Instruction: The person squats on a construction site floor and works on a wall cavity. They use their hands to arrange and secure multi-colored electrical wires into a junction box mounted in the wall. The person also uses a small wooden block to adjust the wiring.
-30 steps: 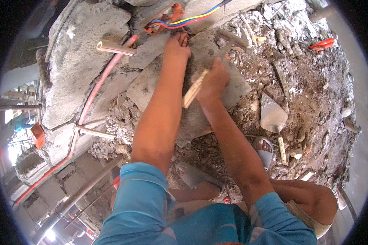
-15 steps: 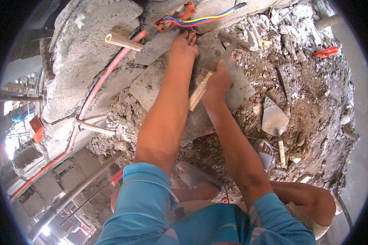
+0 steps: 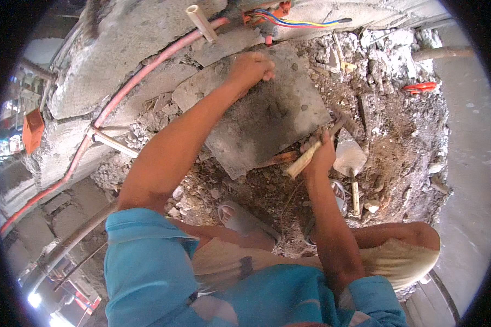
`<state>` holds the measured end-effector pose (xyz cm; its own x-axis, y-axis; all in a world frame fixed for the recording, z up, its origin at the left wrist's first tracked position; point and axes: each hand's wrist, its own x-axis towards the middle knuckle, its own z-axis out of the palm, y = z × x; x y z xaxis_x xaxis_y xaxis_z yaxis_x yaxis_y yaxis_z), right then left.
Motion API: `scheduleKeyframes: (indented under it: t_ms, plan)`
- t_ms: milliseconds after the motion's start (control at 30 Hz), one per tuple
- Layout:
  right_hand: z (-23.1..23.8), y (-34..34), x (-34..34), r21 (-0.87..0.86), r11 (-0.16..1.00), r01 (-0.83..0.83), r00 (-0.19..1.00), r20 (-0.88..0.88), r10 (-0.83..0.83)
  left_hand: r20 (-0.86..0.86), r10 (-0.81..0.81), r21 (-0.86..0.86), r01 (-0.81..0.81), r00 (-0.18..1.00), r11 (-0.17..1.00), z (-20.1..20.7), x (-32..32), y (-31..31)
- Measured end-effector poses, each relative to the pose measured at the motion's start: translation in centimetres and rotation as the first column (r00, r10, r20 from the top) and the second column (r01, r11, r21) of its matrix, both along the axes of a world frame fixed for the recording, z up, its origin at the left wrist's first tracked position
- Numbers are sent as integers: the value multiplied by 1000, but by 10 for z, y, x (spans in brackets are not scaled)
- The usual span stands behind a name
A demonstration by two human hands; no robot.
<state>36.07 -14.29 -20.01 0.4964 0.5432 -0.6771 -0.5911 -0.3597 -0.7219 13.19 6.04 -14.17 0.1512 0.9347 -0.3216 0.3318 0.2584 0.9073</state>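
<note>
My right hand (image 3: 321,155) is wrapped round the wooden handle of a hammer (image 3: 299,165); its head lies past my fist, beside the right corner of a grey concrete slab (image 3: 267,120). My left hand (image 3: 252,70) is over the slab's far part, fingers curled in; whatever they may hold is hidden. Just beyond that hand, a short pink pipe end (image 3: 268,40) sticks up at the wall's foot. Above it an orange electrical box (image 3: 281,10) is set in the wall, with blue, yellow and red wires (image 3: 305,23) coming out.
A trowel (image 3: 350,158) lies on the rubble right of the slab. Farther right is an orange-red tool (image 3: 420,87). A pink conduit (image 3: 142,73) runs along the wall at left, with wooden pieces (image 3: 202,24) against it. Another orange box (image 3: 33,131) sits at far left.
My left hand has come away from beneath the wires, back over the slab. My right hand has moved right and nearer to me with the hammer. The view has shifted.
</note>
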Motion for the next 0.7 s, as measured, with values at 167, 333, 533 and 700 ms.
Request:
scheduleKeyframes:
  t_ms: [167,333,533,700]
  plan:
    - [-78,-90,44,-100,992,-81,994,61,88,56,-272,-56,275,961,960,22,-42,-30]
    - [-37,-121,-10,-302,942,-144,989,-87,123,-141,-456,-104,445,879,890,-5,-105,-63]
    - [-35,-149,0,-757,154,-635,-265,400,877,-205,-483,-40,485,851,873,-31,-133,-47]
    - [18,-26,21,-875,-307,-375,-897,258,359,-442,-574,39,654,689,756,-10,-136,-37]
